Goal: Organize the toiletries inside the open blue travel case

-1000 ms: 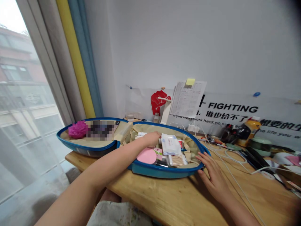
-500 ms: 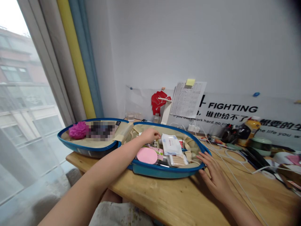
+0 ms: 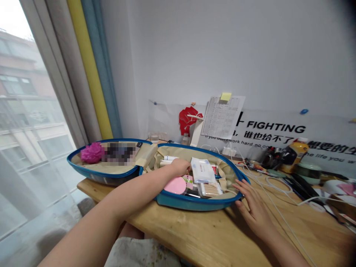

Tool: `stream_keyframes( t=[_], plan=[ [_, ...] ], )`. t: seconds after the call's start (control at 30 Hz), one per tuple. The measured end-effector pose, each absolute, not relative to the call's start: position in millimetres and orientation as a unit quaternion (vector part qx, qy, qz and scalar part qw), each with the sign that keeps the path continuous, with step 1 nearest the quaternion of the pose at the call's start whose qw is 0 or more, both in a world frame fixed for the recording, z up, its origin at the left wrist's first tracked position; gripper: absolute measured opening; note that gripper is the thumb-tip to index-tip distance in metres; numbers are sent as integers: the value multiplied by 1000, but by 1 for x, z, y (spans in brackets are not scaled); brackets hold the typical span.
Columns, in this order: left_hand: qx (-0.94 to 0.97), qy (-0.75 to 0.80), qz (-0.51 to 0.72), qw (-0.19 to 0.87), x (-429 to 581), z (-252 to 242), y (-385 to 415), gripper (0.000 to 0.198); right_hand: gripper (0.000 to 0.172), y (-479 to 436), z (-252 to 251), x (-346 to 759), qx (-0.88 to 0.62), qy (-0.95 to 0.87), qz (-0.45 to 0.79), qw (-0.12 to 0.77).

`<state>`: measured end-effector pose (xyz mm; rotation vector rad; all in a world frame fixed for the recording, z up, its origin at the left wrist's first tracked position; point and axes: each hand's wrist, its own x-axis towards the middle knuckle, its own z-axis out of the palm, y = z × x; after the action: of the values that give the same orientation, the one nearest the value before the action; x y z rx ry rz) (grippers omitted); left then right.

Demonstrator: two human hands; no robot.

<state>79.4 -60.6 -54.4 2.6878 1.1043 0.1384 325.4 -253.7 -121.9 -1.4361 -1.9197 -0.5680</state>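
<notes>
An open blue suitcase with beige lining lies across the wooden desk. My left hand reaches into its right half with fingers curled down among small toiletries; what they grip is hidden. Around that hand lie a pink round case, a white wipes pack, a box of cotton swabs and a white tube. My right hand rests flat and open on the desk, fingertips touching the suitcase's right rim. A pink bath puff sits in the left half.
Right of the suitcase the desk holds white cables, a yellow bottle, a green bowl and other clutter. Papers and a banner hang on the wall behind. A window with curtains is at the left.
My left hand shifted slightly forward and down inside the suitcase, and the white tube behind it shows again. My right hand stayed in place.
</notes>
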Motion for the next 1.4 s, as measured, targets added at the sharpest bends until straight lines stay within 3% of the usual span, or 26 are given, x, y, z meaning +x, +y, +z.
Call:
stream_keyframes(
  t=[0.17,0.37,0.53,0.7,0.93,1.17,1.4],
  plan=[
    [885,405,104,203,77,-49,-54,8,40,-253,-124,326,-549,-734,-223,331],
    [752,479,244,381,74,-41,-36,29,42,-252,-127,328,-560,-727,-200,344],
    [636,477,263,546,66,-39,-27,27,41,-251,-126,328,-550,-730,-210,347],
    [569,436,278,640,59,-32,-32,44,41,-251,-126,329,-551,-730,-209,345],
    [531,400,283,691,59,-28,-39,49,40,-252,-125,328,-550,-730,-220,342],
    [526,413,273,692,60,-32,-34,19,42,-252,-125,329,-554,-731,-211,338],
    [544,430,255,674,55,-30,-30,42,40,-252,-125,328,-547,-732,-223,341]
  ],
)
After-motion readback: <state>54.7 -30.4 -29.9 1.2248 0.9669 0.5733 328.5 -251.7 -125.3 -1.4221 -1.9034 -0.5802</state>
